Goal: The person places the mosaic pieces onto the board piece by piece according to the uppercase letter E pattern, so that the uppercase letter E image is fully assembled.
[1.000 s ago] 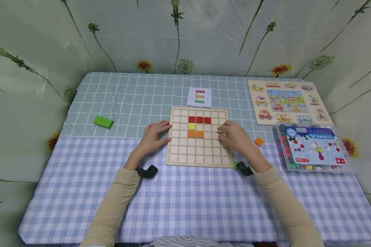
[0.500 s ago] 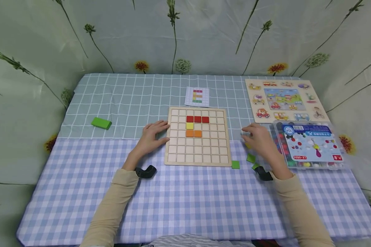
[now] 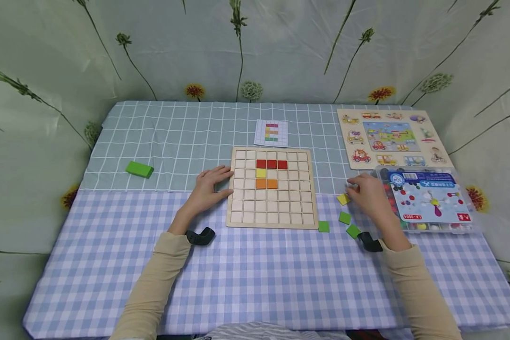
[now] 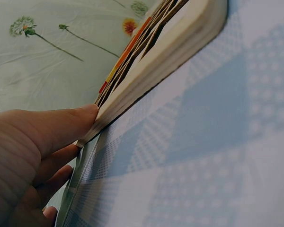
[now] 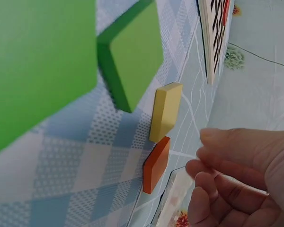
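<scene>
A wooden grid board (image 3: pixel 293 193) holds three red tiles (image 3: pixel 272 164) in a row, one yellow tile (image 3: pixel 261 173) below the leftmost, and two orange tiles (image 3: pixel 266 183) under that. My left hand (image 3: pixel 209 188) rests against the board's left edge, thumb and fingertips touching it. To the right of the board my right hand (image 3: pixel 369 196) hovers near a loose yellow tile (image 3: pixel 343 199), fingers loosely bent and holding nothing. An orange tile (image 5: pixel 156 165) lies beside that yellow one in the right wrist view, close to the fingertips; the hand hides it in the head view.
Loose green tiles (image 3: pixel 344 217) lie right of the board. A pattern card (image 3: pixel 282 134) sits behind it. A green block (image 3: pixel 139 169) is at far left. At right stand a vehicle puzzle board (image 3: pixel 352 163) and a clear plastic case of coloured pieces (image 3: pixel 434 200).
My right hand has left the board's right side and moved right to the loose tiles, uncovering the yellow and green ones. The left hand stays at the board's edge.
</scene>
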{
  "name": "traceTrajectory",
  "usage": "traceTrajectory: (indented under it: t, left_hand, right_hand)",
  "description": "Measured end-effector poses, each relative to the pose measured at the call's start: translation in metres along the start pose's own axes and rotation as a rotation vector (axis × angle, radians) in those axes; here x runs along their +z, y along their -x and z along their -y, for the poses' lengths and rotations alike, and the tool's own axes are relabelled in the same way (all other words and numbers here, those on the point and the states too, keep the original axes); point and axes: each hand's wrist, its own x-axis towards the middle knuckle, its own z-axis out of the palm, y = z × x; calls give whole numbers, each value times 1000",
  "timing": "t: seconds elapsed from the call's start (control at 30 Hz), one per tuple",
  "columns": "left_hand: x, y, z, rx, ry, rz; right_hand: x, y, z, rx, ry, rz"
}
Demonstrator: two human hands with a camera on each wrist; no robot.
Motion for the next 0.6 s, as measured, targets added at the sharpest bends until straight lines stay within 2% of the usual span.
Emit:
traceTrajectory:
  t: [0.17, 0.4, 0.6]
  left_hand:
    - [0, 0, 0, 1, -4, -1]
    - [-1, 0, -1, 7, 2, -7]
    - [0, 1, 0, 10, -6, 1]
  right_hand:
    - [1, 1, -1, 35, 19, 27]
    - [3, 1, -2, 107, 64, 140]
    - [4, -1, -1, 109, 52, 129]
